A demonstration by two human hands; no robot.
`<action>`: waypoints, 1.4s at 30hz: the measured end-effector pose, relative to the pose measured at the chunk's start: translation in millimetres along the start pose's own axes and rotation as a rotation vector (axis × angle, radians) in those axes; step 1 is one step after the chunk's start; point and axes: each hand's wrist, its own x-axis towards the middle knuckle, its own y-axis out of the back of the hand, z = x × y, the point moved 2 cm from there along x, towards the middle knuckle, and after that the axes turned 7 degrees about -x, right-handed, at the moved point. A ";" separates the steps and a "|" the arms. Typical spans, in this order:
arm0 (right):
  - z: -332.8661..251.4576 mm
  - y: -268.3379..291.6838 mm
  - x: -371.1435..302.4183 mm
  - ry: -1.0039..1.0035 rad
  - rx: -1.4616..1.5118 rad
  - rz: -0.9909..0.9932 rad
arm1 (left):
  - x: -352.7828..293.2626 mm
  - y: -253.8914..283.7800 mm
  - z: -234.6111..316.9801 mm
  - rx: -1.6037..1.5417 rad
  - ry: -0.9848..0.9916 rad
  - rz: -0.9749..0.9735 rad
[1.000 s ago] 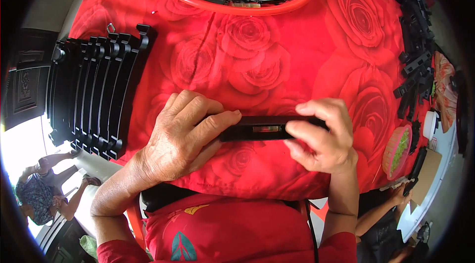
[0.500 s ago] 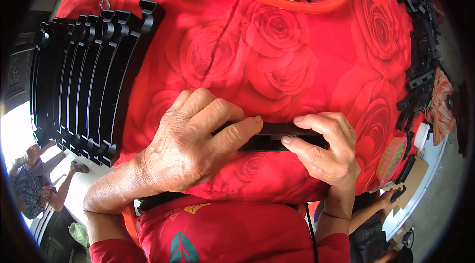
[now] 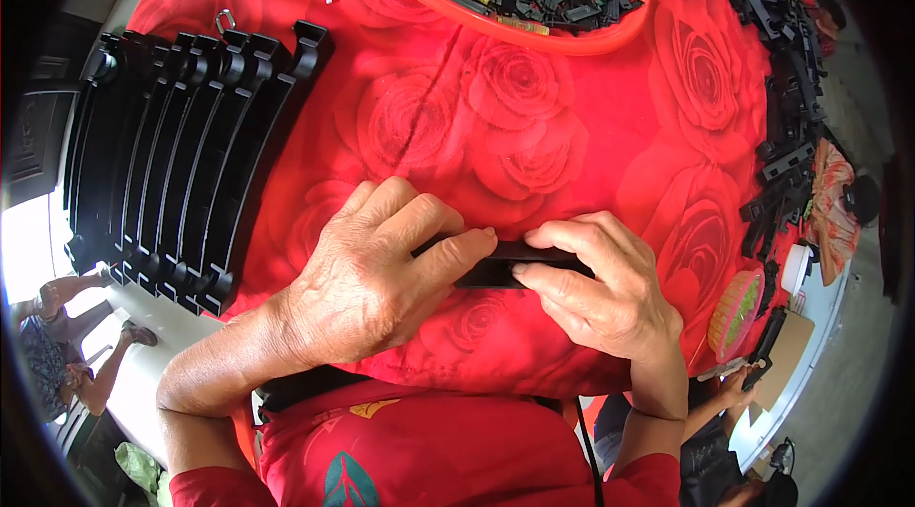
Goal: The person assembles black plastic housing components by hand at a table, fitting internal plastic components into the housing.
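Observation:
A long black plastic bar (image 3: pixel 498 271) lies on the red rose-patterned tablecloth (image 3: pixel 534 135) near the table's front edge. My left hand (image 3: pixel 376 278) covers its left end, fingers curled over it. My right hand (image 3: pixel 596 293) grips its right end, thumb and fingers pinching it. Only the middle stretch of the bar shows between the two hands. Both forearms come in from below over my red shirt.
A row of curved black plastic bars (image 3: pixel 181 154) lies at the left. A red bowl (image 3: pixel 572 35) at the back holds small black and green parts. More black parts (image 3: pixel 786 97) pile along the right edge. Another person (image 3: pixel 57 345) sits below left.
The view has shifted so the table appears higher and the hands closer. Both hands stay on the black bar, and my left hand's fingers have slid further along it toward the right hand.

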 end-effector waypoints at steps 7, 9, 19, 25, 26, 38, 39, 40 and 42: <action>0.8 -5.0 -3.7 -0.012 0.030 0.052 | 1.4 0.3 3.4 0.011 -0.003 -0.025; 1.1 -4.5 -2.3 -0.020 0.023 0.063 | 2.3 1.4 3.2 0.013 -0.013 0.007; 6.0 22.5 -23.5 -0.042 -0.054 0.236 | 1.6 9.8 9.8 0.012 -0.054 0.097; 11.5 25.1 -32.5 -0.040 -0.042 0.238 | 4.2 13.0 22.8 0.022 -0.049 0.043; 11.1 25.1 -32.4 -0.037 -0.021 0.222 | 4.1 13.8 22.3 0.022 -0.049 0.043; 20.4 10.9 -33.9 -0.089 0.004 0.064 | 4.2 36.5 37.8 -0.370 -0.010 0.055; 21.4 9.6 -37.2 -0.103 0.007 0.061 | 14.0 33.7 40.0 -0.612 -0.317 0.030; 22.3 9.8 -41.2 -0.114 -0.002 0.070 | 19.0 30.4 42.3 -0.626 -0.315 0.021; 17.1 12.4 -28.8 -0.059 0.039 0.095 | 14.6 45.2 76.4 -1.049 -0.213 -0.163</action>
